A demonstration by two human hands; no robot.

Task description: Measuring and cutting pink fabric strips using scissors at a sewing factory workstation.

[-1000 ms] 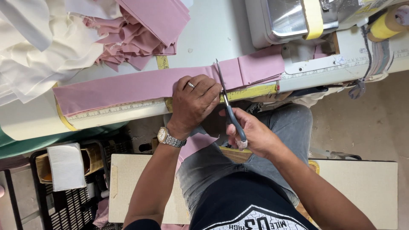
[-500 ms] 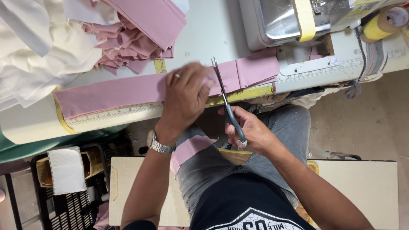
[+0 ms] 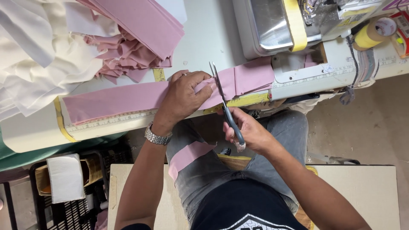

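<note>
Pale bench: limp pink fabric strip is pinned flat by left hand, fingers spread; scissors are clamped in right hand, blades across it.

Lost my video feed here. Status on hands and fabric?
Left hand pressing pink fabric strip flat on table edge. Right hand holding scissors, blades on the strip. Nothing blocking the cut.
</note>
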